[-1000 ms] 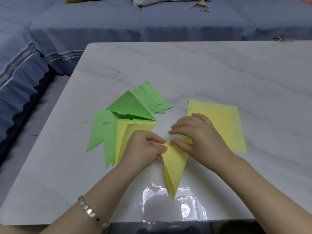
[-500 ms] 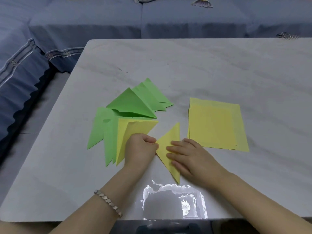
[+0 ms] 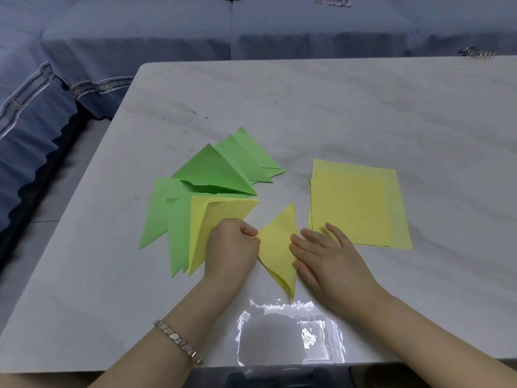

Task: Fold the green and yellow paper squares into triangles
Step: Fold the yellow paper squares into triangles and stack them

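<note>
A yellow paper folded into a triangle [image 3: 278, 246] lies flat on the white table [image 3: 335, 113] between my hands. My left hand [image 3: 230, 247] pinches its left corner with curled fingers. My right hand [image 3: 326, 257] lies flat, its straight fingers pressing the triangle's right edge. A stack of unfolded yellow squares [image 3: 356, 204] sits just right of my right hand. To the left lies a pile of folded green triangles [image 3: 215, 170] with folded yellow triangles [image 3: 208, 219] on top, partly under my left hand.
A blue sofa [image 3: 140, 29] runs behind and to the left of the table. A bright glare patch [image 3: 285, 331] sits at the table's near edge. A small metal object [image 3: 477, 53] lies at the far right table edge.
The yellow paper went from a half-raised fold to a flat triangle. My right hand slid right along it and flattened; my left hand stayed at the left corner.
</note>
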Demonstrator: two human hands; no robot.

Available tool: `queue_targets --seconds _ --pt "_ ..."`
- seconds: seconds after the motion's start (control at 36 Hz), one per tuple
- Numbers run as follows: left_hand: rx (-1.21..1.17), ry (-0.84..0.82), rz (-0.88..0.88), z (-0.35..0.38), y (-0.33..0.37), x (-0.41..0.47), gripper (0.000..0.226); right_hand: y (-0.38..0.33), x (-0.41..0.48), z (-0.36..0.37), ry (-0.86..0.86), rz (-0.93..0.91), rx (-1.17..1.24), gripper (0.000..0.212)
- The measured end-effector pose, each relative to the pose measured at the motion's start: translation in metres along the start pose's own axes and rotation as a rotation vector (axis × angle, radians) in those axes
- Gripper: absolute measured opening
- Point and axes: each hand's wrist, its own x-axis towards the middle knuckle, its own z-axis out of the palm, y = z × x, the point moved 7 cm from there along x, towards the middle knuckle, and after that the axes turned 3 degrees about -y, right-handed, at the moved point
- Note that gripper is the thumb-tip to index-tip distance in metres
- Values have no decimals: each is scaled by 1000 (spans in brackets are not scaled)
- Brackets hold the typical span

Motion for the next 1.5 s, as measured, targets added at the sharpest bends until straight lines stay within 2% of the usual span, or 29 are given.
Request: queue_targets --seconds 0.08,0.19,0.47,0.58,0.78,0.92,1.03,1.14,1.19,1.31,1.42,1.5 --pt "-8 -6 6 0 -1 0 18 -2 8 -1 -5 80 -31 71" --pt "-11 -8 4 1 -2 0 17 2 24 -5 57 152 -90 50" --pt "-25 9 4 0 -2 -1 18 14 54 -2 -178 217 10 52" --pt "-23 20 -1 0 -2 -1 18 17 52 -1 -201 208 18 45" --pt "-19 33 3 0 -1 -3 19 18 35 9 -270 205 126 73" --pt "-5 43 17 -1 0 -4 21 15 26 9 -282 147 143 96" --pt "0 55 15 -2 0 -4 21 13 16 11 -367 128 114 108" --pt "0 53 8 -1 0 -4 20 4 10 10 -317 63 129 130" --pt "-2 54 1 -1 0 -4 20 0 5 13 -302 41 149 134" --pt "4 57 24 -2 1 -6 21 -5 -3 14 -262 24 212 132" --pt "33 55 70 -7 7 -6 20 -9 -6 10 -249 -60 158 128" --pt "96 159 216 -27 28 -5 18 -1 -12 5 -133 -11 261 90"
